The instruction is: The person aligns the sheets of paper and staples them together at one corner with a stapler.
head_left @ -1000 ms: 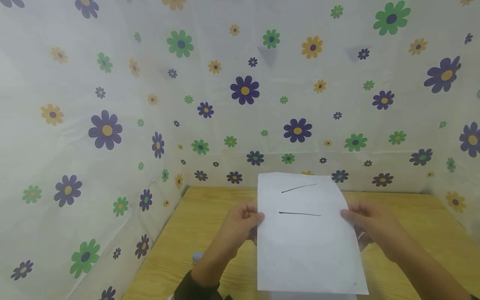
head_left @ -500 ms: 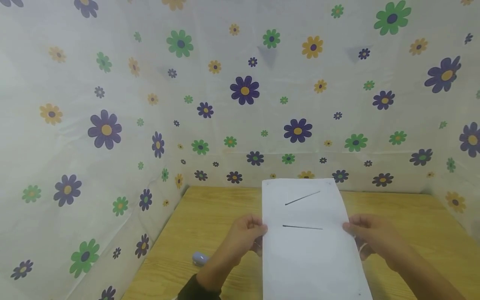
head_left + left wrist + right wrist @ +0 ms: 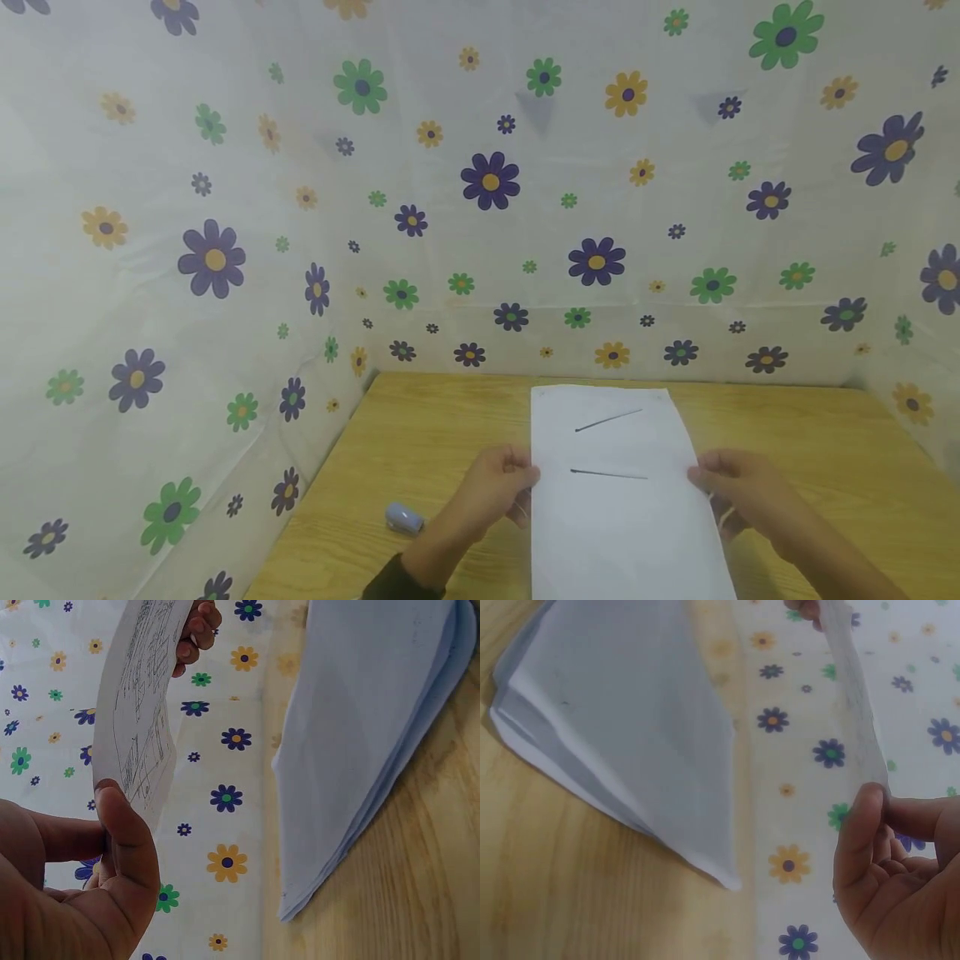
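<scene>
A white sheet of paper [image 3: 615,525] hangs over the table between both hands, two short black lines on the side facing me. My left hand [image 3: 498,492] pinches its left edge between thumb and fingers. At the opposite edge, my right hand [image 3: 738,492] holds it the same way. The left wrist view shows dense dark marks on the sheet's far side, with the left hand [image 3: 105,862] gripping one edge. A stack of white papers [image 3: 360,750] lies on the table under the sheet; the head view hides it.
Left of the hands, a small light-blue rounded object [image 3: 405,518] lies on the wooden table [image 3: 442,417]; its kind is unclear. Flower-patterned white sheeting [image 3: 450,242] rises behind the table and along its sides.
Both hands have lowered the sheet toward me and slightly right, and the flowers behind its top edge show again. More of the light-blue object is uncovered as the left forearm shifts.
</scene>
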A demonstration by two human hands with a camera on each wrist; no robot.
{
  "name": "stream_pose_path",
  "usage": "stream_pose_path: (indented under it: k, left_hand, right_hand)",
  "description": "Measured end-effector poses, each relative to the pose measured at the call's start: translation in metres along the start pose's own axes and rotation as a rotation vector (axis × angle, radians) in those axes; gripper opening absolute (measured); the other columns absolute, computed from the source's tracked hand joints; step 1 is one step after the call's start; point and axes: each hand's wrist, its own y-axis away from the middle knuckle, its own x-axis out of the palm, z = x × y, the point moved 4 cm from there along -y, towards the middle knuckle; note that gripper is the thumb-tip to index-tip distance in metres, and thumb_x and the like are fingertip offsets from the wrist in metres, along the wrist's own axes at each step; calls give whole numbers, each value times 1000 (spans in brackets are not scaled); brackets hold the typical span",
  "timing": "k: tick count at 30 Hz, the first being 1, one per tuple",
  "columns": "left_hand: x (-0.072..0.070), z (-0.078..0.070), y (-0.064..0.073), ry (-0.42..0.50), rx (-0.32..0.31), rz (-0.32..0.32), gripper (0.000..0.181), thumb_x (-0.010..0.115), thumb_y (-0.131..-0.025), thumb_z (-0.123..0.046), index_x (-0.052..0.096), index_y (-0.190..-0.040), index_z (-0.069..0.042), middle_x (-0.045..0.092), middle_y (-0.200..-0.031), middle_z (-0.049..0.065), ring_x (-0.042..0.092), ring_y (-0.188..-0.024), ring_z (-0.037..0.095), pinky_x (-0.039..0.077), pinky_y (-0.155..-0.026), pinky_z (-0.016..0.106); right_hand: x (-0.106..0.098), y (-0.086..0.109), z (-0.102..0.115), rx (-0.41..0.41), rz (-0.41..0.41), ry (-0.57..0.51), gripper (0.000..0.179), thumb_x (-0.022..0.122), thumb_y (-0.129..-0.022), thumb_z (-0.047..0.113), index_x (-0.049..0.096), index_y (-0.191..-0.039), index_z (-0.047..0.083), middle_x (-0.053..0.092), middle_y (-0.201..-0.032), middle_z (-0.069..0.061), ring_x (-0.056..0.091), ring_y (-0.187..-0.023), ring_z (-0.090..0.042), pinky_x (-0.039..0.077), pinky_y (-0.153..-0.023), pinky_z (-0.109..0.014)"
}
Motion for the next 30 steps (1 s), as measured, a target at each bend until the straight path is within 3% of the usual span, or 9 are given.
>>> stream_pose_path:
  k: [19,23,30]
  left_hand:
    - [9,28,-5,-139,-25,-9,13,66,-96,-12,64,-103,-1,68,-81,10,65,-60,18,59,-52,32]
    - [12,34,-7,-164,-60,-9,12,67,-95,-12,63,-102,-3,67,-79,11,65,-62,20,59,-52,33]
    - [14,47,-12,-185,-59,0,13,68,-94,-10,62,-101,-1,68,-74,12,65,-56,19,58,-49,33]
  right_hand:
    - [12,-3,-26,-10,-21,24,33,64,-99,22,65,-115,-7,67,-76,-10,64,-64,-24,59,-55,-41]
    - [14,-6,-30,20,-25,38,34,65,-99,22,65,-116,-7,67,-75,-10,65,-62,-24,59,-55,-40]
    - [18,-10,-36,73,-19,79,33,64,-99,22,65,-115,-7,68,-78,-10,65,-65,-24,59,-56,-39]
